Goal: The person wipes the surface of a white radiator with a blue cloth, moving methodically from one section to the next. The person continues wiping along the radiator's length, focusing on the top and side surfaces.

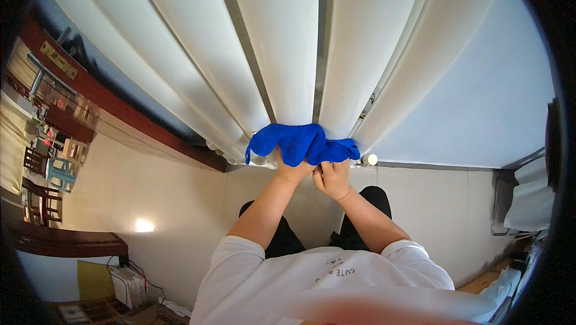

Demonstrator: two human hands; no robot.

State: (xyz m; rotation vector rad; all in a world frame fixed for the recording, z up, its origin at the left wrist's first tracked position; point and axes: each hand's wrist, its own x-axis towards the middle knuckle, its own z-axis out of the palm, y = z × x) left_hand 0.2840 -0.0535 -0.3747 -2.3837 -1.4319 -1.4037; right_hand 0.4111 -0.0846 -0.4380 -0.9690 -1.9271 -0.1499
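A blue cloth [288,141] lies bunched against the lower part of a white column radiator [294,46]. My left hand [293,170] is under the cloth's left part, with its fingers hidden by the fabric. Close beside it, my right hand [334,180] has its fingertips tucked under the cloth's right part, fingers bent. Both hands grip the fabric from below, near the radiator's bottom end. A round white valve knob [370,160] sits just right of the radiator's foot.
Pale tiled floor [418,208] surrounds my legs. Left of the radiator runs a dark red door frame [135,113]. Beyond it are a teal stool [60,174] and wooden chairs [42,199]. A white cloth [531,194] hangs at the right; papers [128,284] stand lower left.
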